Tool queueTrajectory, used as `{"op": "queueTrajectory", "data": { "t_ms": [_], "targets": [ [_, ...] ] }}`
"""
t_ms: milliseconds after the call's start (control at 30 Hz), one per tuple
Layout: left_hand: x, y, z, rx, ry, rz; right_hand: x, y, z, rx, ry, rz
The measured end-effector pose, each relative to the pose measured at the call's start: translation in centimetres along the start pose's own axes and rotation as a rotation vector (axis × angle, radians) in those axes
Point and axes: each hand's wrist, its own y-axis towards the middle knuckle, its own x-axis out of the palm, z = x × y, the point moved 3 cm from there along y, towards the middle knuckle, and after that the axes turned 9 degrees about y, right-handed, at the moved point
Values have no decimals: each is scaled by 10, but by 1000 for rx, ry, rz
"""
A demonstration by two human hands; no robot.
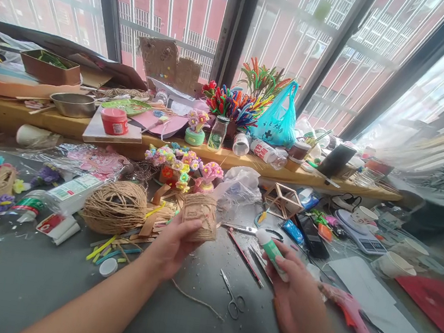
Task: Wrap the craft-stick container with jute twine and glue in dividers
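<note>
My left hand (178,246) is closed around a small cup wrapped in jute twine (200,216), held above the table with its side toward me. To its right, my right hand (291,286) grips a white-and-green tube that looks like a glue stick (272,253), its white end tilted up toward the cup. Cup and glue stick are apart. Below and between the hands lie small scissors (233,297), a red pencil (245,259) and a loose piece of twine (199,298). A white round cap (108,267) rests left of my left forearm.
A ball of twine (115,207) and yarn flowers (177,160) stand behind my left hand. At right are a pink hot glue gun (357,323) with its cord, a kitchen scale (361,230) and paper cups (394,265). A wooden ledge (133,148) with jars runs under the windows.
</note>
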Motion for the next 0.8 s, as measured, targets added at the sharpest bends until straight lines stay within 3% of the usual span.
{"op": "queueTrajectory", "data": {
  "t_ms": [67, 133, 300, 367, 567, 800],
  "targets": [
    [-1, 1, 3, -30, -59, 23, -1, 12, 8, 90, 125, -70],
    [-1, 2, 4, -57, -95, 41, -1, 23, 9, 64, 72, -132],
    [-2, 1, 12, -55, -155, 36, 4, 49, 2, -259, -542, -194],
    [-3, 0, 18, -36, -193, 6, 5, 61, 2, -319, -689, -187],
    [-6, 1, 29, 2, -278, -23, 7, 88, 10, -329, -741, -193],
    [-4, 2, 30, 0, -262, -19, 11, 98, 17, -303, -853, -197]
  ]
}}
